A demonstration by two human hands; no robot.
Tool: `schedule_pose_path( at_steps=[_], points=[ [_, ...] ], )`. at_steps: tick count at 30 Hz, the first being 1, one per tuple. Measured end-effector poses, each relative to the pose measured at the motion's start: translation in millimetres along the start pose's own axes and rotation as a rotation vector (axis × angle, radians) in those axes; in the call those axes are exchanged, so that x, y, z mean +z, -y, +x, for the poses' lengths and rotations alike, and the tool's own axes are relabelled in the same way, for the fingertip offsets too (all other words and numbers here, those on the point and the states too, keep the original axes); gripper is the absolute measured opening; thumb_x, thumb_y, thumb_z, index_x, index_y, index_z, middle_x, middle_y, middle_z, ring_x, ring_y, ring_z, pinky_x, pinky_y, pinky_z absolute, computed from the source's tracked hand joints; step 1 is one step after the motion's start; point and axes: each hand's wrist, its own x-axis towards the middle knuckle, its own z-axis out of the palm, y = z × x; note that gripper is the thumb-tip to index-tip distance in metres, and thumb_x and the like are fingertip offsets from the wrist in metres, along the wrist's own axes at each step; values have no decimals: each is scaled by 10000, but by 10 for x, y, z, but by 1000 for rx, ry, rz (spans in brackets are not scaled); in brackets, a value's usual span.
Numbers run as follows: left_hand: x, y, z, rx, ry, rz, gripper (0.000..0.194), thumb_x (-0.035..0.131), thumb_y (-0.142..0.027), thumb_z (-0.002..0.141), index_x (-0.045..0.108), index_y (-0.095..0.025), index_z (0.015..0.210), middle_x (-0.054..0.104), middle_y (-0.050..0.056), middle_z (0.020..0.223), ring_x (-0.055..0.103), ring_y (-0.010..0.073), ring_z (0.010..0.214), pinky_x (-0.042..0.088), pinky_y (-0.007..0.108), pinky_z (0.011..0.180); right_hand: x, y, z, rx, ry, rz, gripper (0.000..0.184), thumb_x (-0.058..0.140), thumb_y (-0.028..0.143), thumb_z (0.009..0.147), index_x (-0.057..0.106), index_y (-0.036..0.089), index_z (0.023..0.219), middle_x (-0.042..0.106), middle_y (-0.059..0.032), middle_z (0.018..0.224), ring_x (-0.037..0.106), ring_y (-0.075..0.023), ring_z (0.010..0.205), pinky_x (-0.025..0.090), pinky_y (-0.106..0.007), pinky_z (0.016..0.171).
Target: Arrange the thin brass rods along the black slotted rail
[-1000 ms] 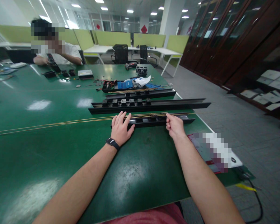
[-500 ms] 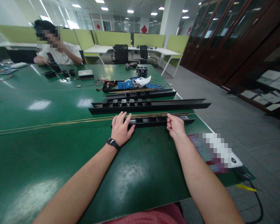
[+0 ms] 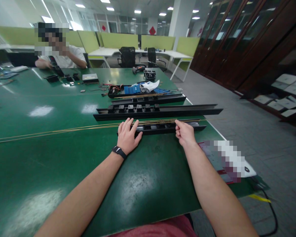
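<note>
Closest to me on the green table lies a short black channel rail (image 3: 160, 130) with dark blocks inside it. Thin brass-coloured rods (image 3: 71, 128) run along its top and stretch far out to the left. My left hand (image 3: 127, 134) rests palm down over the rail's left end and the rods, its fingers spread. Near the right end, my right hand (image 3: 185, 132) is closed, thumb and forefinger pinching a thin rod above the rail. A longer black rail (image 3: 187, 110), with several square blocks along its left half, lies just beyond, apart from both hands.
A third black rail (image 3: 172, 98) and a black tray (image 3: 118, 95) with wires and blue packets lie farther back. A power drill (image 3: 138, 69) is near the far edge. A flat sheet (image 3: 212, 158) lies by my right forearm. Another person (image 3: 74, 57) sits across the table.
My right hand has shifted very slightly to the left, still pinching. My left hand stays in place on the rail and rods.
</note>
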Motion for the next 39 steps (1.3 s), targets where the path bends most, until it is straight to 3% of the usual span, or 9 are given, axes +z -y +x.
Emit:
schedule_pose_path(
  at_steps=[39],
  points=[
    [-21,-1,7,-3,19,-13,576,575,-430,951,513,-239,1490,503,144,1543,367,317,1511,238,533,1255,2,-10,15,3,-8,-10,360,858,306,752,524,196,674,539,47,544,387,-47,319,197,-150,261]
  ],
)
